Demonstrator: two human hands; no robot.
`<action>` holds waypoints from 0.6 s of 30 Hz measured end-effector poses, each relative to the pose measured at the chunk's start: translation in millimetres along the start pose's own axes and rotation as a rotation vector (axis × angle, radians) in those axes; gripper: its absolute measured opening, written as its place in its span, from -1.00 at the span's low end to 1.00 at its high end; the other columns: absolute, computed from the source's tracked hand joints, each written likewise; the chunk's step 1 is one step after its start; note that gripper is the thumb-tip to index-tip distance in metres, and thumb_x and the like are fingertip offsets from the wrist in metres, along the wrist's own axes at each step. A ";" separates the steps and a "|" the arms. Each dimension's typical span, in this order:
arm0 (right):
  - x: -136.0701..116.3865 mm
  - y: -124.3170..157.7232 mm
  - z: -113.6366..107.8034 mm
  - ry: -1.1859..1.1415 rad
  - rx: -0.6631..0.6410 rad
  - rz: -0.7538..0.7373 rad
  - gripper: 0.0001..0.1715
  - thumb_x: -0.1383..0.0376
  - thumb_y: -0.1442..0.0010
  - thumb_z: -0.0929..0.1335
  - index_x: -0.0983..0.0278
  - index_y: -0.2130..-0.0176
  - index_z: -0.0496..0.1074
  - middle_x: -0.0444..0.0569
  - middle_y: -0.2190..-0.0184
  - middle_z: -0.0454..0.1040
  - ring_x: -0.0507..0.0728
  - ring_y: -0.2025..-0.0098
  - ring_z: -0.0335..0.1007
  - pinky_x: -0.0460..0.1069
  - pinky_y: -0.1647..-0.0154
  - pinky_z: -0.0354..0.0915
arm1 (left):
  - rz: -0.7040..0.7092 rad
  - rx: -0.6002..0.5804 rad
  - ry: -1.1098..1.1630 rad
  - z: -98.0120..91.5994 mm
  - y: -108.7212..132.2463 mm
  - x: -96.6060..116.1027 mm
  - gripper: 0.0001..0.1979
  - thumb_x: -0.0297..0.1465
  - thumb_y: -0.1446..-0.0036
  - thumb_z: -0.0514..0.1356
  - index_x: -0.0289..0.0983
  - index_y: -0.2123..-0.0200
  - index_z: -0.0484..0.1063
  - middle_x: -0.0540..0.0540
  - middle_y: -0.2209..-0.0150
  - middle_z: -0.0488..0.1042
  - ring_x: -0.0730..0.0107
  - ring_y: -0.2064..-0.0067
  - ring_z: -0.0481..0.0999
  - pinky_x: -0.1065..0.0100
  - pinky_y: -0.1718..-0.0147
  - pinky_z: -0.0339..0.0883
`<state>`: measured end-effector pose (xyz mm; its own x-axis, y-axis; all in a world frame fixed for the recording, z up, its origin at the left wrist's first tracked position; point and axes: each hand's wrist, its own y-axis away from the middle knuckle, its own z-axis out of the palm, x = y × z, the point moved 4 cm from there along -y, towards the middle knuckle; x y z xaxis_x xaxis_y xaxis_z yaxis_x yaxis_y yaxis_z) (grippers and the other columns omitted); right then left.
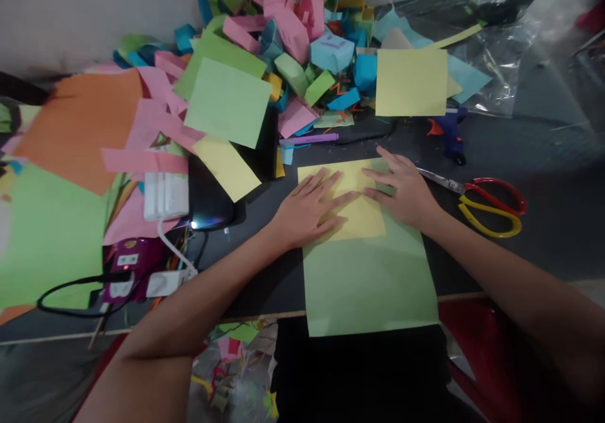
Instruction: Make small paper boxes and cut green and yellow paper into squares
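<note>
A yellow sheet of paper (363, 218) lies on a larger green sheet (368, 278) at the middle of the dark table (543, 158). My left hand (307, 205) rests flat on the yellow sheet's left part, fingers stretched out and pointing right. My right hand (404, 186) lies flat on its upper right part, fingers spread and pointing left. The fingertips of both hands nearly meet over the sheet. Neither hand grips anything.
Red and yellow scissors (486, 202) lie right of my right hand. A blue glue gun (449, 133) and a separate yellow sheet (411, 82) sit behind. A heap of coloured paper pieces (283, 32) fills the back. White chargers and cables (163, 234) lie left.
</note>
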<state>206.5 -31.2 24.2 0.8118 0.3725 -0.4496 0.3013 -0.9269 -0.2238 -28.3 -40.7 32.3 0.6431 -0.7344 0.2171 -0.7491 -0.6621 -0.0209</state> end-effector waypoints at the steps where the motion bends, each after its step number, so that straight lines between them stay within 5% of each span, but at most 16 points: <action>1: 1.2 -0.8 0.4 -0.011 0.008 0.005 -0.48 -0.03 -0.36 0.40 0.11 -0.18 0.62 0.04 -0.45 0.29 0.50 -0.41 0.26 0.49 -0.39 0.23 | 0.010 -0.017 0.012 1.0 -1.5 -1.1 -0.43 -0.09 -0.46 0.07 0.11 -0.48 0.18 0.02 -0.57 0.02 -0.05 -0.58 -0.03 -0.09 -0.50 -0.01; 7: 2.2 -2.6 -22.7 -0.242 0.146 0.093 -0.42 -0.06 -0.30 0.41 0.13 -0.19 0.57 0.08 -0.25 0.53 0.35 -0.14 0.55 0.29 -0.12 0.51 | 0.031 -0.010 0.020 0.1 -3.9 -2.3 -0.40 0.07 -0.45 -0.02 0.12 -0.46 0.21 -0.03 -0.58 0.00 -0.08 -0.58 -0.03 -0.12 -0.50 -0.03; 11: -5.8 32.2 -64.7 -0.255 0.170 0.294 -0.58 -0.06 -0.30 0.38 0.19 0.29 0.61 0.02 0.36 0.63 0.15 0.35 0.52 0.05 0.29 0.44 | 0.032 0.003 0.004 2.2 -4.7 -3.5 -0.38 0.10 -0.46 -0.07 0.11 -0.47 0.19 -0.04 -0.58 -0.01 -0.08 -0.58 -0.04 -0.11 -0.49 -0.03; 13: -12.9 63.2 -77.9 -0.273 -0.011 0.439 -0.38 -0.17 -0.28 0.35 0.24 0.51 0.48 -0.05 0.59 0.47 0.05 0.55 0.32 -0.01 0.47 0.25 | 0.024 -0.003 0.002 4.7 -5.9 -5.1 -0.38 0.11 -0.45 -0.08 0.12 -0.47 0.18 -0.03 -0.58 -0.03 -0.09 -0.58 -0.04 -0.11 -0.49 -0.02; 16: -28.8 116.8 -75.2 -0.373 -0.634 0.557 -0.27 -0.36 -0.07 0.40 0.23 0.55 0.48 -0.08 0.61 0.43 0.05 0.57 0.24 -0.03 0.53 0.14 | 0.021 -0.013 0.008 7.2 -8.2 -7.0 -0.38 0.11 -0.45 -0.07 0.12 -0.47 0.19 -0.01 -0.59 -0.04 -0.10 -0.58 -0.04 -0.12 -0.50 -0.04; 18: -31.3 144.5 -76.7 -0.357 -0.767 0.652 -0.21 -0.42 -0.09 0.33 0.21 0.55 0.50 0.00 0.58 0.49 0.10 0.57 0.29 0.01 0.51 0.19 | 0.019 -0.015 0.016 6.8 -9.5 -7.5 -0.39 0.09 -0.46 -0.05 0.13 -0.47 0.19 0.01 -0.59 -0.05 -0.09 -0.58 -0.03 -0.11 -0.50 -0.05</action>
<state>263.0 -180.3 72.3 0.7737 -0.3287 -0.5415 0.1976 -0.6870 0.6993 -24.9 -29.8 24.2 0.6261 -0.7442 0.2326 -0.7636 -0.6456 -0.0103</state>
